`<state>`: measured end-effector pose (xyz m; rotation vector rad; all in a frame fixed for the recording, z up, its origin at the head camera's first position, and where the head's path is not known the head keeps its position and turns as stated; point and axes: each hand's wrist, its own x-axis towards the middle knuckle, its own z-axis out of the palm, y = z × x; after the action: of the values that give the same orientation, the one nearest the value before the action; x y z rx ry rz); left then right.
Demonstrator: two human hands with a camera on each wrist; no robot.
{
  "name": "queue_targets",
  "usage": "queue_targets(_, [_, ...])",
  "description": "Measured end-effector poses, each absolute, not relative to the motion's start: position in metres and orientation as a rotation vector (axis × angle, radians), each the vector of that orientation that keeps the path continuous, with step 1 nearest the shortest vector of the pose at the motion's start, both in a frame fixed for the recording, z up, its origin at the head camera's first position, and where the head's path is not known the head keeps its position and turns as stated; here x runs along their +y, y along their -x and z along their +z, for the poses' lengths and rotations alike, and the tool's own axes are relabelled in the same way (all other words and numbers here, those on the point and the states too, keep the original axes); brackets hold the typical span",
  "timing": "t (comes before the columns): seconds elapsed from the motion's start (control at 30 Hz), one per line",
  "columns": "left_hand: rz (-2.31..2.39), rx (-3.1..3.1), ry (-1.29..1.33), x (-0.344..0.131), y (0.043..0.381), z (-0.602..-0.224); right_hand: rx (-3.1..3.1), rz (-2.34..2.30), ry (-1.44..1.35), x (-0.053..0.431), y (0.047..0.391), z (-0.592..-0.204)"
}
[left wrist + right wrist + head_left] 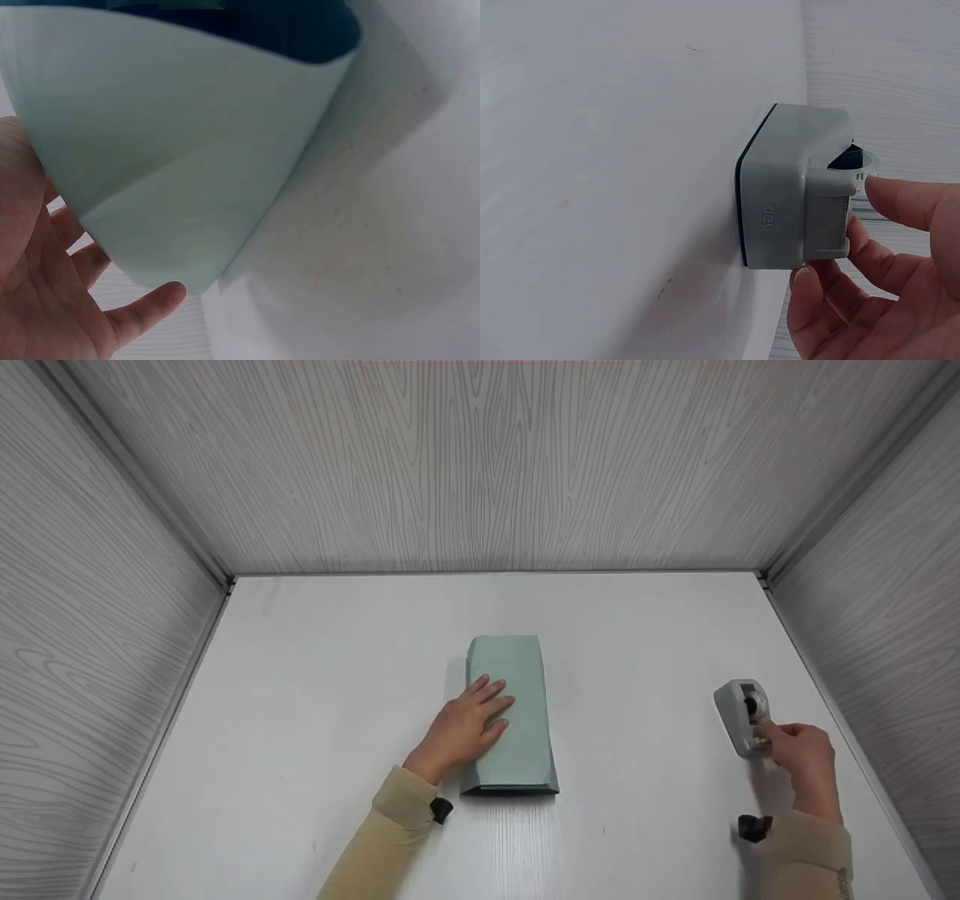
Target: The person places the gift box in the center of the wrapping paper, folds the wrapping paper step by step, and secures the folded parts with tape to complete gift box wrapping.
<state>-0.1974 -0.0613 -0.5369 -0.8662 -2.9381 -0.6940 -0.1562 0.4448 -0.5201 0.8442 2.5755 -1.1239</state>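
A pale green sheet of paper (514, 735) is folded around into a long flat package lying at the middle of the table. Its near end gapes, showing a dark blue inside (300, 30) in the left wrist view. My left hand (465, 727) rests on the package's left part with fingers spread. To the right stands a grey tape dispenser (776, 195) holding a small roll of clear tape (868, 166). My right hand (804, 750) pinches the tape between thumb and index finger near the dispenser's front end. Its other fingertips lie along the dispenser's side.
The white table (315, 660) is enclosed by grey wood-grain panels at the back (480, 472), left and right. The dispenser stands close to the table's right edge. Dark wrist straps (754, 828) show at both sleeve cuffs.
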Motion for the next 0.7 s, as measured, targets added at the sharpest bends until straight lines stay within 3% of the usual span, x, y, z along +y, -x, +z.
queue_targets(0.7, [-0.726,-2.955,0.869,-0.0617,0.1986,-0.5364,2.589,-1.169,-0.84,0.4432,0.1563,-0.5204])
